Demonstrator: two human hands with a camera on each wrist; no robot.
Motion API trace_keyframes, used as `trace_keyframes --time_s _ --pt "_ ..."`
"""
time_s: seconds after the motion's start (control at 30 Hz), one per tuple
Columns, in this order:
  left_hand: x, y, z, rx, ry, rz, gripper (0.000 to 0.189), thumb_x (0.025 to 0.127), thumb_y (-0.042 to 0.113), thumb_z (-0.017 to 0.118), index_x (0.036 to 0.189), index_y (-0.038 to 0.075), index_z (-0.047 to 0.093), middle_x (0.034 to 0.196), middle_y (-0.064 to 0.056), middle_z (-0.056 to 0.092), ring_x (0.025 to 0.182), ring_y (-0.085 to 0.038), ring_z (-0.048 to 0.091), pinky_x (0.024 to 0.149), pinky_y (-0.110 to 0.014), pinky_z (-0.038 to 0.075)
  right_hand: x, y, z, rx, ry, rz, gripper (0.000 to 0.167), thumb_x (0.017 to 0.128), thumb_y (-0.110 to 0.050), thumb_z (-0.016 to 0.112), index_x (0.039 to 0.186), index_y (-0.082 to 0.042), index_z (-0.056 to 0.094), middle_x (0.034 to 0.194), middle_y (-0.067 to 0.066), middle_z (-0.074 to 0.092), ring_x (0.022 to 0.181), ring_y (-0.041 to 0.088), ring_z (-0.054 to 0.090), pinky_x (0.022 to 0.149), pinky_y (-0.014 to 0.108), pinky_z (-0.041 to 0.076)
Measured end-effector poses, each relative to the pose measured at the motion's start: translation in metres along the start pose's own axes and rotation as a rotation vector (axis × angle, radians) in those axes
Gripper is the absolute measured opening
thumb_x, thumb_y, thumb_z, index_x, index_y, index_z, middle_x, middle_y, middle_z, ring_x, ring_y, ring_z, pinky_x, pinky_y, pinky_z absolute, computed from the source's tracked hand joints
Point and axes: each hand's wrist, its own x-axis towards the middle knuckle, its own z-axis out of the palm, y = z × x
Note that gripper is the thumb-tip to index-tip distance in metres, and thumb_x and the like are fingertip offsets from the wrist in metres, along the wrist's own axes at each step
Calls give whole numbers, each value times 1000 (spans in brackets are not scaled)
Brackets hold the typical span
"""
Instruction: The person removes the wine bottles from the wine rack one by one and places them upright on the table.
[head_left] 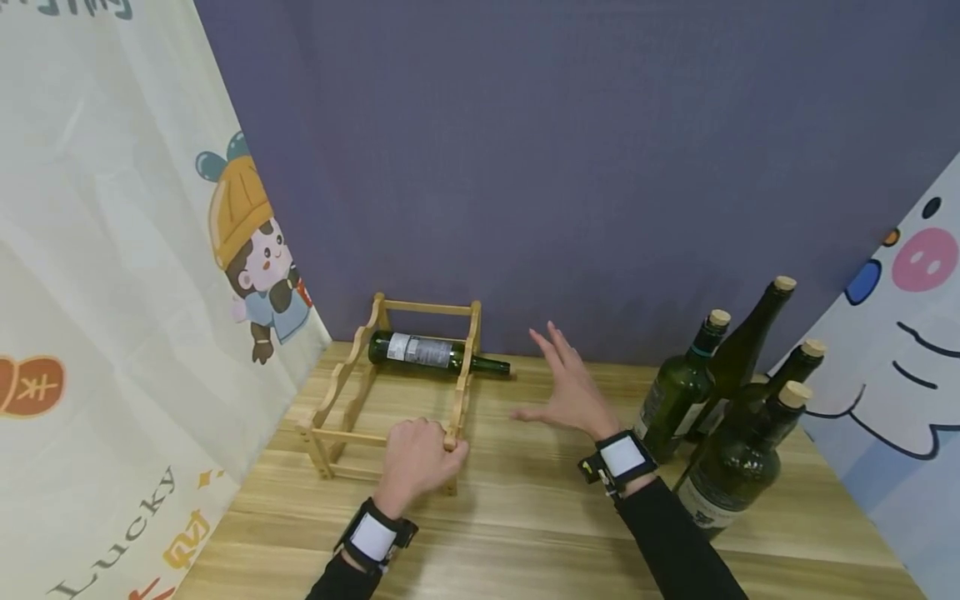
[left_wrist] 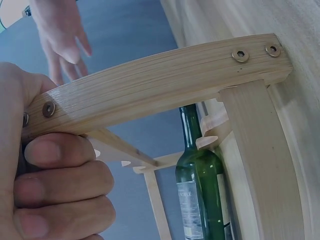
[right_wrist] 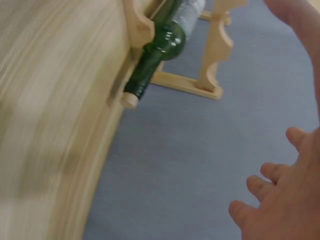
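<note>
A wooden wine rack (head_left: 352, 436) stands on the table, and my left hand (head_left: 418, 462) grips its near right corner. In the left wrist view, curled fingers (left_wrist: 70, 185) wrap the end of the rack's wooden bar (left_wrist: 165, 80). One green wine bottle (head_left: 420, 351) lies on its side at the back of the rack, its neck pointing right past the rail. My right hand (head_left: 573, 392) is spread in the air to the right of that neck, holding nothing. The right wrist view shows the bottle's cork (right_wrist: 129, 100) apart from the right hand (right_wrist: 285, 195).
Several corked green bottles stand upright on the right, among them a front one (head_left: 731, 467) and one at the left of the group (head_left: 675, 400), beside my right forearm. A dark curtain (head_left: 585, 167) hangs behind the wooden table (head_left: 525, 533). Printed cloths flank both sides.
</note>
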Motion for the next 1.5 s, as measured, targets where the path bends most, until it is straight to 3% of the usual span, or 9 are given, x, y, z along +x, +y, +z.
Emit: trace_keyframes --time_s 0.2,0.43,0.77,1.03,1.27,1.5 --pt "1 0 0 -2 -20 -8 60 88 45 63 45 24 29 45 13 20 43 -7 23 42 -23 17 27 8 25 -9 -105 61 133 64 -64 90 165 -37 8 175 8 0 157 46 13 114 73 30" --pt "-5 -3 0 16 10 -21 57 87 45 62 44 24 30 45 13 20 42 -8 24 42 -23 17 56 11 60 -49 -184 20 128 68 -58 90 166 -23 15 172 19 10 156 45 21 117 65 33" --pt "0 -5 2 24 53 8 57 86 43 65 44 24 30 46 12 19 42 -8 23 41 -23 17 90 17 84 -92 -234 87 118 72 -50 90 164 -17 24 171 16 18 153 44 28 116 64 35" --pt "-3 -7 -2 38 28 -13 56 86 45 63 45 23 32 46 12 23 42 -8 25 42 -23 18 113 22 116 -121 -271 127 109 78 -51 86 162 -11 28 166 17 32 148 41 38 113 57 43" --pt "-6 -6 2 58 37 5 57 86 45 63 45 23 30 47 12 21 43 -8 24 42 -23 17 129 27 136 -111 -255 182 81 84 -38 83 151 -11 46 152 16 52 136 36 53 109 52 47" --pt "-2 -2 6 63 57 21 58 86 45 63 44 24 29 46 13 19 43 -7 22 42 -22 15 135 32 144 -140 -217 156 56 86 -28 77 137 -9 62 133 12 67 123 32 63 97 47 55"
